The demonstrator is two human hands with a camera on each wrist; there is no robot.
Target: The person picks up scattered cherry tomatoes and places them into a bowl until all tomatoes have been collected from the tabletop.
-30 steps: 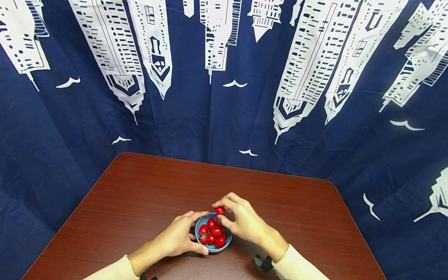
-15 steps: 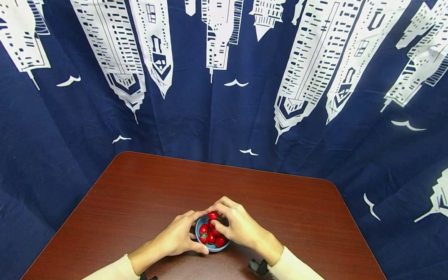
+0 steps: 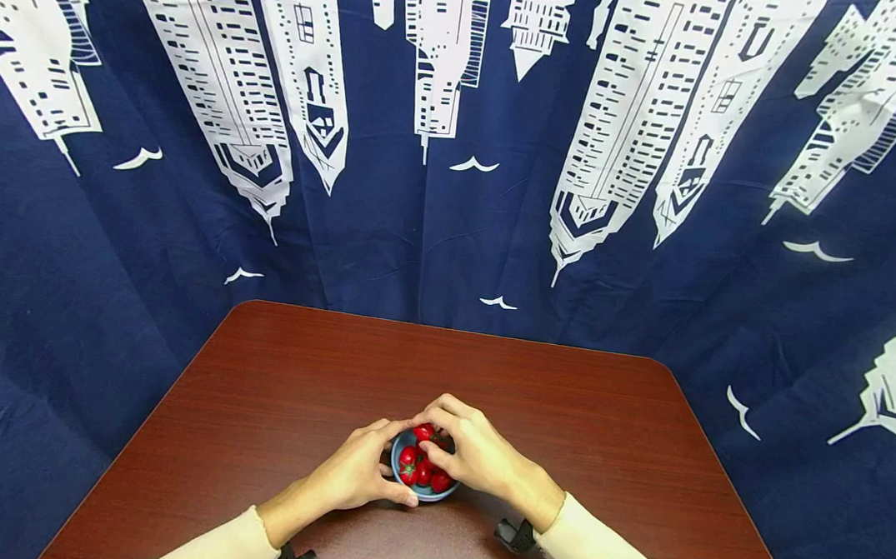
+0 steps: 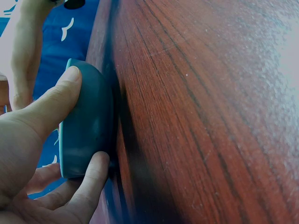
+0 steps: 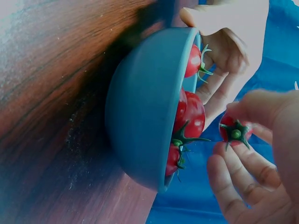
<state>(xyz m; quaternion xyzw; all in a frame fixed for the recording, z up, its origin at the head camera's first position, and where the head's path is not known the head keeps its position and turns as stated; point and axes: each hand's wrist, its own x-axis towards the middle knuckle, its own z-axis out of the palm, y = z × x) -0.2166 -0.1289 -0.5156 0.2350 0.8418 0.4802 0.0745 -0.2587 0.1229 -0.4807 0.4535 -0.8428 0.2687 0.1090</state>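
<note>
A small blue bowl (image 3: 438, 497) with several red cherry tomatoes (image 3: 424, 474) in it stands on the table. My left hand (image 3: 357, 473) grips the bowl from its left side. In the left wrist view, the thumb and fingers of this hand (image 4: 23, 149) spread round the bowl's outer wall (image 4: 88, 123). Over the bowl's far part, my right hand (image 3: 481, 456) pinches one cherry tomato (image 5: 235, 133) between thumb and fingers. Its green stem end faces the right wrist camera, apart from the tomatoes (image 5: 194, 114) inside the bowl. The right fingers partly cover the bowl in the head view.
The reddish-brown wooden table (image 3: 324, 366) reaches beyond and to both sides of the bowl. A dark blue cloth (image 3: 389, 252) printed with white buildings and birds hangs behind it. Dark straps with small devices (image 3: 515, 534) sit at both wrists.
My right hand has moved left and slightly nearer with the pinched cherry tomato, from the bowl's far right rim to over the bowl. The left hand keeps its grip on the bowl.
</note>
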